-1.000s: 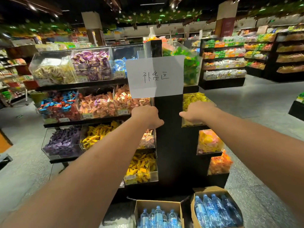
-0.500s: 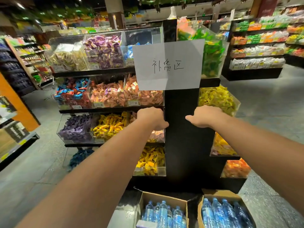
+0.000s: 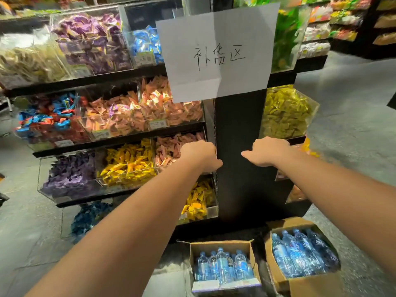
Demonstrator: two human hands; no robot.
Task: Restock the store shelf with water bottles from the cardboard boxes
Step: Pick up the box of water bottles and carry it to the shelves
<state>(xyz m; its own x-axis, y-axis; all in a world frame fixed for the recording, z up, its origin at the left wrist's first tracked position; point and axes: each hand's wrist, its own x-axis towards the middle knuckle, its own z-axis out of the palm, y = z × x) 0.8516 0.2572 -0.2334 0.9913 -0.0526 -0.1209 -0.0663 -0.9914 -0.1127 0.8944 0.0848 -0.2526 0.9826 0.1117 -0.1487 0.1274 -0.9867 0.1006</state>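
Note:
Two open cardboard boxes stand on the floor at the foot of a black shelf end panel (image 3: 240,125). The left box (image 3: 220,245) holds several upright water bottles (image 3: 222,266) with blue labels. In the right box (image 3: 304,280), several water bottles (image 3: 300,254) lie tilted. Both my arms reach straight forward at mid height. My left hand (image 3: 200,155) is curled into a fist by the panel's left edge and holds nothing. My right hand (image 3: 266,152) is also curled, thumb pointing left, in front of the panel with nothing in it.
A white paper sign (image 3: 218,52) with handwritten characters hangs on the panel. Clear bins of wrapped candy (image 3: 126,163) fill the shelves on the left, and more bins (image 3: 285,112) are on the right. Grey floor (image 3: 353,129) runs on both sides, with further store shelves at the back right.
The view has come closer to the shelf and tilted down, so the boxes show more fully. Both hands stay curled and stretched out in front of the panel.

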